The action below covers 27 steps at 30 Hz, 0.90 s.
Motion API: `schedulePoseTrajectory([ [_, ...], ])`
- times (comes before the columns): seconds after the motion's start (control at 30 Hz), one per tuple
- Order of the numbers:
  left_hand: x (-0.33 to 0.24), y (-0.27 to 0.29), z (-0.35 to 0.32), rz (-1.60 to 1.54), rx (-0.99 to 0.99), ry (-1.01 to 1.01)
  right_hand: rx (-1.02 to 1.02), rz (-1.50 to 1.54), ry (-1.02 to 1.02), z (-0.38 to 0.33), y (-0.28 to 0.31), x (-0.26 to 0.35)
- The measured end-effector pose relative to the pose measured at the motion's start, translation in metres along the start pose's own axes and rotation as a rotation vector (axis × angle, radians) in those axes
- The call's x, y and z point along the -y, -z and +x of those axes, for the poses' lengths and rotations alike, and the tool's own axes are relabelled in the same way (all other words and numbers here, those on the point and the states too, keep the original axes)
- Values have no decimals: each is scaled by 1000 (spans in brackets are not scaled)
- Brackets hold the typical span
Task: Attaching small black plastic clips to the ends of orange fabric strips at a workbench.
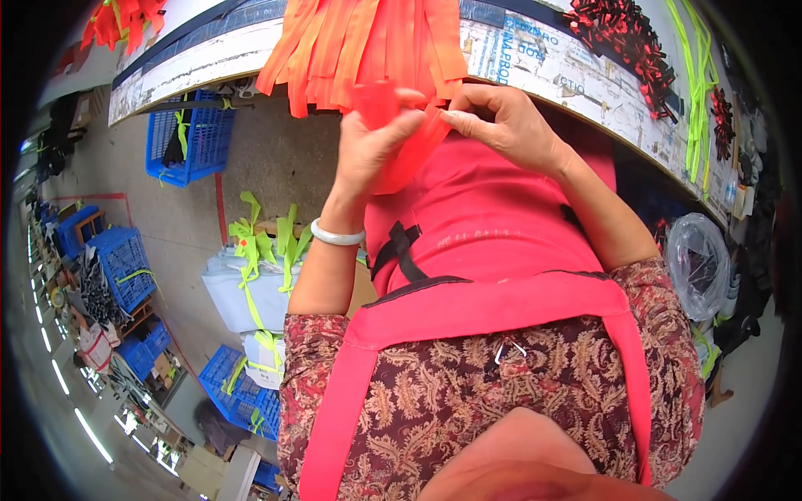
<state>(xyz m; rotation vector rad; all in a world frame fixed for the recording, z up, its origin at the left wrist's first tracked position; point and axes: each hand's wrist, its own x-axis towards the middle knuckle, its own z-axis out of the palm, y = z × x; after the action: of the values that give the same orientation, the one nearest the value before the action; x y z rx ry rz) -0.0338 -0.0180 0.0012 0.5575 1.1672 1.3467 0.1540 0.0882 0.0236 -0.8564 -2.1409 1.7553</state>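
A translucent red-orange strip [409, 160] is stretched between my hands in front of the table edge. My left hand [373, 144], with a pale bangle on its wrist, is closed around it, and one part of the strip stands up above the fingers. At the strip's other side, my right hand [499, 123] pinches its end between thumb and forefinger. Just beyond both hands, a thick bunch of orange strips [368, 46] lies on the table and hangs over its near edge.
The white, worn table [209, 63] curves across the top. Red-and-black shiny strips [626, 50] and yellow-green strips [695, 92] lie at its right. Blue crates [190, 138] and a pale bundle tied with yellow-green strips [234, 292] stand left. A clear plastic-wrapped roll [698, 265] is at right.
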Motion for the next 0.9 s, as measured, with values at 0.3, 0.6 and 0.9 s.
schedulePoseTrajectory([
  [0.3,25,-5,0,15,69,-4,23,-173,196,-8,-10,1],
  [0.6,25,-39,-6,670,85,-719,121,807,-424,-13,-24,-37],
  [0.9,39,-11,0,130,118,-138,20,1060,-704,-29,-20,-45],
])
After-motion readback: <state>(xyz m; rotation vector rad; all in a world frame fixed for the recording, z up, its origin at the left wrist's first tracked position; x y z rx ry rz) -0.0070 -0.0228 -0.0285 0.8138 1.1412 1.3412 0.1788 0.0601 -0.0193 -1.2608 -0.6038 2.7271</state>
